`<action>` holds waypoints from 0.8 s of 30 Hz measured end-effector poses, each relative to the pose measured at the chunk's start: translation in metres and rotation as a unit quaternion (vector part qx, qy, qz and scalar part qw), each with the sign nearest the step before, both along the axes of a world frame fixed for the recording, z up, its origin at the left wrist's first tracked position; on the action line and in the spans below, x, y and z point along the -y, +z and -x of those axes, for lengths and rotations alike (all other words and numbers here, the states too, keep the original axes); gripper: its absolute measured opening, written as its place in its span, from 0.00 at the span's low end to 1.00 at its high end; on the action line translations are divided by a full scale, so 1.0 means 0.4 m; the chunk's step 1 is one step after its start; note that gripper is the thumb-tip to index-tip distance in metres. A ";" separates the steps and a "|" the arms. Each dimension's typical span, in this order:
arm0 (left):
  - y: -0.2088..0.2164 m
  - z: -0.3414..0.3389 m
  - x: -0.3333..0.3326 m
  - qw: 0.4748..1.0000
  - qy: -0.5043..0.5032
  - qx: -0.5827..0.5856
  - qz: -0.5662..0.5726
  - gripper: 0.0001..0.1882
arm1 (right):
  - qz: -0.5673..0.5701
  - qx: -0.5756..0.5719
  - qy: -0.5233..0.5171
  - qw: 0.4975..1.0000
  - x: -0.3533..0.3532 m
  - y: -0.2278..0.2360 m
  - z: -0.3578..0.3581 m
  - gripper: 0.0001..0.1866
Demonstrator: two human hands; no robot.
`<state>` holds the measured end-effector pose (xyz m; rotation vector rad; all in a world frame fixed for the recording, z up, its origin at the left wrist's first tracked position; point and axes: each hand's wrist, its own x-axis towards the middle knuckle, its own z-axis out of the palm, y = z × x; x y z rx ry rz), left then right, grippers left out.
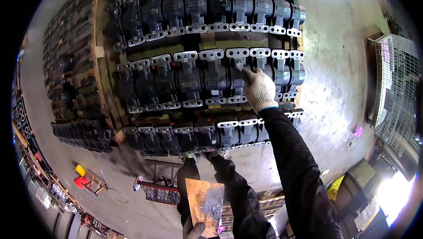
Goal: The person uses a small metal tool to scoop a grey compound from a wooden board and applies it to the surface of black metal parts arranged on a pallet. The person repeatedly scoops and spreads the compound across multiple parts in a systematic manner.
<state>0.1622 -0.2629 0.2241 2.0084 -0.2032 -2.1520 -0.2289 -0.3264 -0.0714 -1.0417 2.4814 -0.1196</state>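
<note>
At the lower middle, my left hand [194, 230] grips the bottom of a tan rectangular board [205, 204] smeared with dark grey paste. My right hand [259, 88], in a whitish knit glove with darkened fingertips, reaches forward to a black track roller [238, 76] in the middle row. Its fingers are curled at the roller's upper side, just below a silver end plate [238, 53] with holes. Whatever those fingers may hold is hidden. Neighbouring black rollers [190, 80] stand side by side, each with bare-metal bolt plates at both ends.
Another roller row [220, 8] lies beyond, and a nearer row [194, 137] sits by my feet. Wooden pallets [72, 49] stand left, with a black roller stack [81, 135] at their near end. A wire mesh cage [396, 89] is at right; a red-and-yellow item [80, 181] lies lower left.
</note>
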 end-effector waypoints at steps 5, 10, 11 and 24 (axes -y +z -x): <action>-0.003 -0.004 0.003 1.000 0.003 -0.021 0.002 0.34 | 0.016 -0.016 0.001 1.000 0.026 0.006 0.015 0.17; -0.007 -0.015 -0.002 1.000 0.003 -0.012 -0.009 0.33 | 0.008 -0.010 -0.015 1.000 -0.010 -0.026 -0.009 0.21; -0.006 -0.013 0.000 1.000 0.006 -0.012 -0.010 0.33 | 0.005 -0.001 -0.016 1.000 -0.015 -0.023 -0.016 0.21; -0.006 -0.007 0.008 1.000 -0.003 0.002 -0.003 0.32 | 0.002 0.010 -0.018 1.000 0.027 0.000 0.000 0.17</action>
